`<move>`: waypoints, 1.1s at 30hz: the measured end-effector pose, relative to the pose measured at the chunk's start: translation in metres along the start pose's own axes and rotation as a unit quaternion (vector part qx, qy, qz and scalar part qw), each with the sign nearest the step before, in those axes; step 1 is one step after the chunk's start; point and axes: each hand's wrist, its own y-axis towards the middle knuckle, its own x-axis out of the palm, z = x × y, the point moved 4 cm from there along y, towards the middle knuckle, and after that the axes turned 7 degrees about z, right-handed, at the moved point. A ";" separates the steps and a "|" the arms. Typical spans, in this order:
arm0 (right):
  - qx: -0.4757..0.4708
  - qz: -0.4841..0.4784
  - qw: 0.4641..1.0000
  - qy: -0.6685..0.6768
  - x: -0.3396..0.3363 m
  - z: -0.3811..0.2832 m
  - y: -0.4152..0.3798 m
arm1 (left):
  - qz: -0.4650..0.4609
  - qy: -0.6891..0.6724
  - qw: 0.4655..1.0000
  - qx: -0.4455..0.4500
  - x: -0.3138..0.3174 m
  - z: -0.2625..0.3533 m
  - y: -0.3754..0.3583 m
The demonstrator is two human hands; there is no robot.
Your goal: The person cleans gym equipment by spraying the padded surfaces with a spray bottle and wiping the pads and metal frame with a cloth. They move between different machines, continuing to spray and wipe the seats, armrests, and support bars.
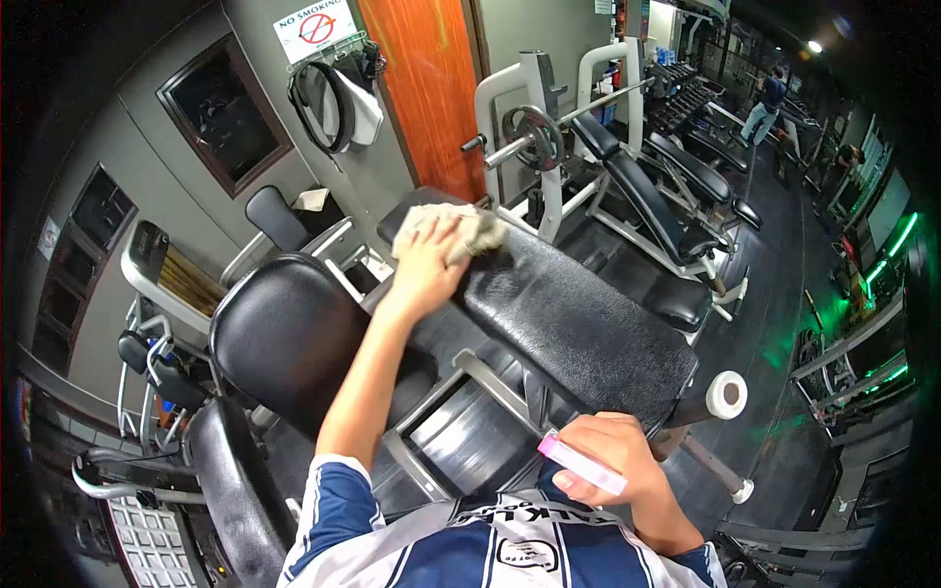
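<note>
My left hand [431,257] reaches forward and presses a crumpled beige cloth [478,231] onto the far part of a long black padded bench [578,318]. Its fingers lie over the cloth, which touches the padding. Close to my body, my right hand [622,453] is closed around a small pale pink bottle [586,465] with a bright pink top. That bottle is held tilted near the bench's near end, and the fingers hide part of it.
Black padded seats [289,328] stand to the left. A rack with a barbell [588,103] and a weight plate [532,137] is beyond the bench. A white-ended roller [725,395] sticks out at the right. Another person [765,106] stands far back.
</note>
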 end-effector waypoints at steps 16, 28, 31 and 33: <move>-0.008 -0.004 0.998 -0.067 0.007 -0.001 0.000 | 0.274 -0.228 0.923 0.148 0.062 0.150 -0.123; -0.042 0.134 0.930 -0.340 -0.014 -0.006 -0.043 | 0.230 -0.214 0.937 0.155 0.013 0.151 -0.101; -0.040 0.193 0.938 -0.286 -0.011 0.018 -0.053 | 0.218 -0.209 0.942 0.144 0.002 0.169 -0.088; -0.060 0.252 0.924 -0.282 -0.009 0.028 -0.055 | 0.276 -0.195 0.930 0.141 0.011 0.172 -0.090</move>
